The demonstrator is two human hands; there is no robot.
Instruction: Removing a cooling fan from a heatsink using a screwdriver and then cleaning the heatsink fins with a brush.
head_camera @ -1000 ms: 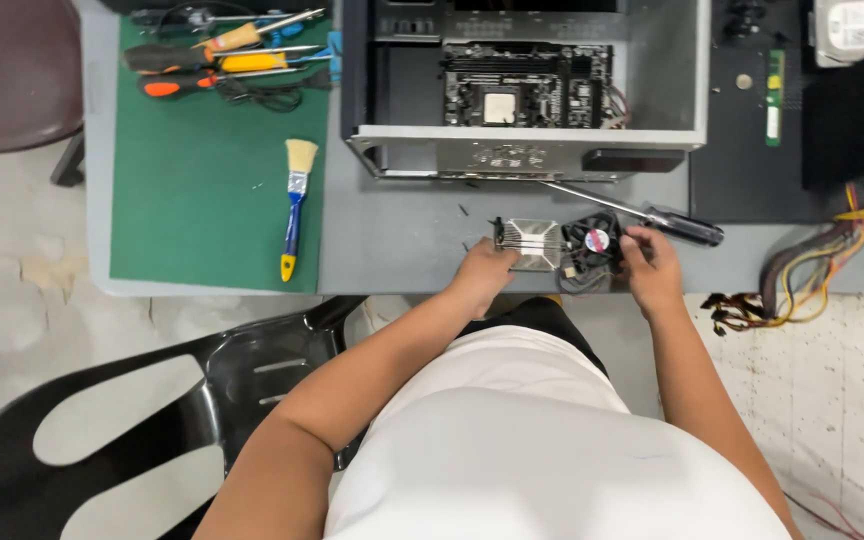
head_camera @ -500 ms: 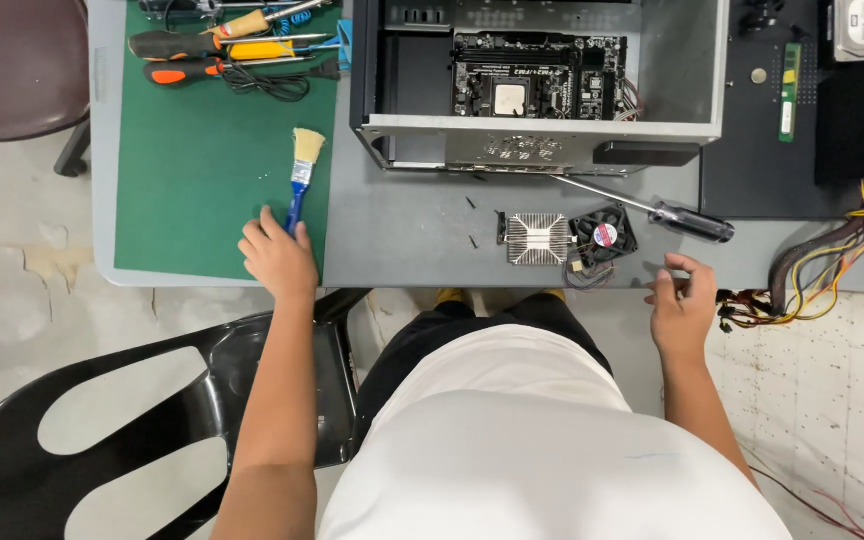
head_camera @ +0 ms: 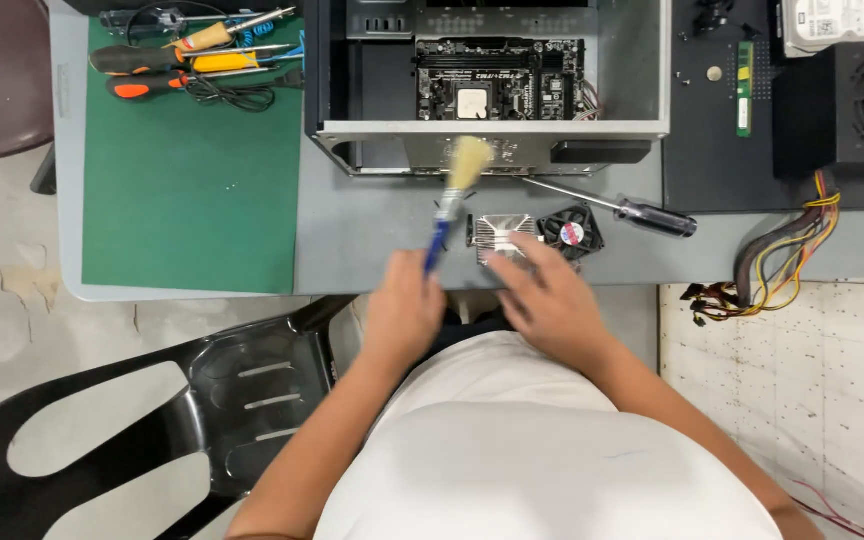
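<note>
1. A computer repair workshop is shown: an opened PC case [head_camera: 487, 85] with its motherboard [head_camera: 497, 78] exposed lies at top centre.
2. Screwdrivers [head_camera: 177, 55] are laid on a green mat [head_camera: 187, 190], upper left.
3. A hard drive [head_camera: 837, 22], power supply [head_camera: 842, 100] and loose cables [head_camera: 772, 260] are seen at right.

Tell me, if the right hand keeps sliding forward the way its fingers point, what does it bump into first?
Probably the silver heatsink. The right hand points its fingers up and left, and their tips already seem to reach its near edge. Beyond it sits the open computer case. Depth is hard to judge from above.
</note>
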